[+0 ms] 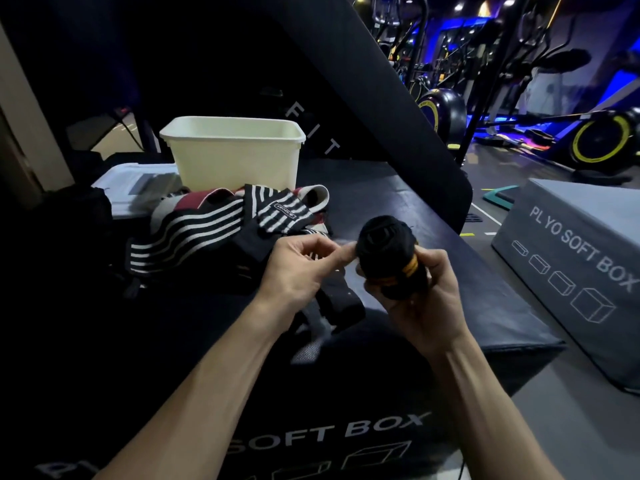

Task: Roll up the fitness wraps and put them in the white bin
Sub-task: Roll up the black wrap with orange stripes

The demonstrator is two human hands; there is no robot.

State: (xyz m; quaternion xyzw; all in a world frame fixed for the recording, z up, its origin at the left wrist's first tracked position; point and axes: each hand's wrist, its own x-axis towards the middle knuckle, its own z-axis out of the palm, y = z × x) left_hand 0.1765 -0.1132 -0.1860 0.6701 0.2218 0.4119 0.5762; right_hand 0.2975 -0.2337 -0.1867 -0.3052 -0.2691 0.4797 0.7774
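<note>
A black fitness wrap with orange stripes (388,252) is rolled into a thick coil and held above the black soft box top. My right hand (427,296) grips the coil from below and the right. My left hand (298,268) pinches the coil's left edge with thumb and fingertips. A pile of loose black-and-white striped wraps (221,223), one with a maroon patch, lies behind my left hand. More black strap (341,303) trails on the surface under my hands. The white bin (235,150) stands upright behind the pile.
The work surface is a black plyo soft box (398,188). A grey plyo soft box (575,258) sits on the floor to the right. A slanted black pad rises behind the bin. Papers (138,188) lie left of the bin. Exercise bikes stand far right.
</note>
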